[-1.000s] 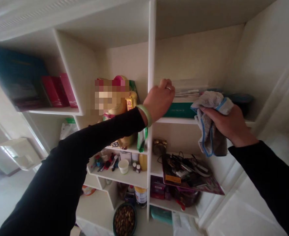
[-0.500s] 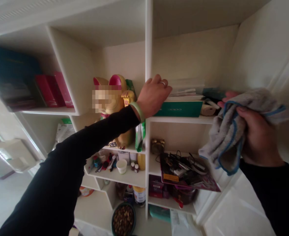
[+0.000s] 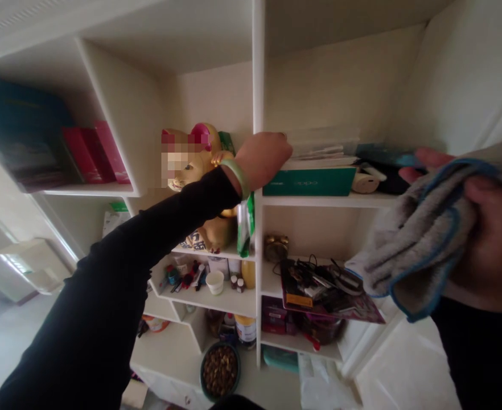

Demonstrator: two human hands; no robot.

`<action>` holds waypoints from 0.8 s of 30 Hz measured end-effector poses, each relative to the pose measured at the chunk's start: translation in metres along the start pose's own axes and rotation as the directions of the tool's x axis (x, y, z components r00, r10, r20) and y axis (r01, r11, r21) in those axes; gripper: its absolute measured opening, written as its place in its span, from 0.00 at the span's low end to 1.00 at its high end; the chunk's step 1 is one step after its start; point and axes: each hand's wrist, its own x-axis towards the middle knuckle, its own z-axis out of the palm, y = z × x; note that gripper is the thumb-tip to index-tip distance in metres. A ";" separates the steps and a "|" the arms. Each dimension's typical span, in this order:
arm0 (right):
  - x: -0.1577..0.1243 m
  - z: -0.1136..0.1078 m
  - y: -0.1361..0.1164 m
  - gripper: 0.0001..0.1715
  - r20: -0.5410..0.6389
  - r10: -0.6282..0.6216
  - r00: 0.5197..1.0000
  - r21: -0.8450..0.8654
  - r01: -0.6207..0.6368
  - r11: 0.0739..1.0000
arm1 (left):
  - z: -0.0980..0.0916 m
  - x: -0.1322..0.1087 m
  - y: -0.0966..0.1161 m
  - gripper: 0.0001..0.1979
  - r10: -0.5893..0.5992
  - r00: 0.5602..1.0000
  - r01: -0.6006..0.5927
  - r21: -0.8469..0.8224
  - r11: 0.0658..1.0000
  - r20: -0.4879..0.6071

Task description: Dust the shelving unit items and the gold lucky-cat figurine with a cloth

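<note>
Light: kinda dim overall, brightest patch is the floor (image 3: pixel 7 347) way left of the left hand (image 3: pixel 262 162)
Shadows: soft, no real glare, darkest in the shelf corners above that hand
Blur: right hand (image 3: pixel 492 239) and grey cloth (image 3: pixel 422 239) look a bit soft
Distortion: wide-angle bowing, shelf boards (image 3: pixel 328 200) lean toward the edges
Pixelation: blocky patch (image 3: pixel 178 159) left of the left hand

L hand (image 3: pixel 262 162) sits just above center, toward 12 o'clock, wrist bent, fingers out of view. L arm (image 3: pixel 106 250) stretches up from 7 o'clock. R hand (image 3: pixel 492 239) at 3 o'clock, curled closed, v. near cam.
</note>
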 end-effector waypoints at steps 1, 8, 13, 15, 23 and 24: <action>-0.008 -0.007 -0.001 0.19 -0.007 -0.049 0.999 0.008 0.049 0.999 | 0.000 -0.001 0.006 0.22 0.010 1.000 -0.010 0.008 1.000 0.014; -0.087 -0.084 0.011 0.20 -0.153 -0.015 0.988 -0.138 -0.006 0.990 | -0.002 0.005 0.017 0.21 0.031 0.999 -0.031 -0.036 0.999 -0.014; -0.168 -0.118 0.052 0.31 -0.442 0.464 0.768 -0.054 -0.539 0.841 | 0.020 -0.016 0.005 0.25 0.228 0.942 -0.228 0.029 0.973 -0.246; -0.201 -0.123 0.069 0.30 -0.491 0.594 0.638 0.010 -0.677 0.736 | 0.038 -0.043 0.019 0.22 0.364 0.793 -0.411 0.013 0.912 -0.487; -0.299 -0.149 0.106 0.34 -0.470 0.811 0.349 0.221 -0.843 0.491 | 0.172 -0.121 0.173 0.16 0.185 0.951 -0.308 -0.713 0.630 -0.247; -0.306 -0.153 0.108 0.33 -0.472 0.815 0.335 0.216 -0.853 0.476 | 0.190 -0.118 0.184 0.18 0.216 0.969 -0.234 -0.727 0.645 -0.120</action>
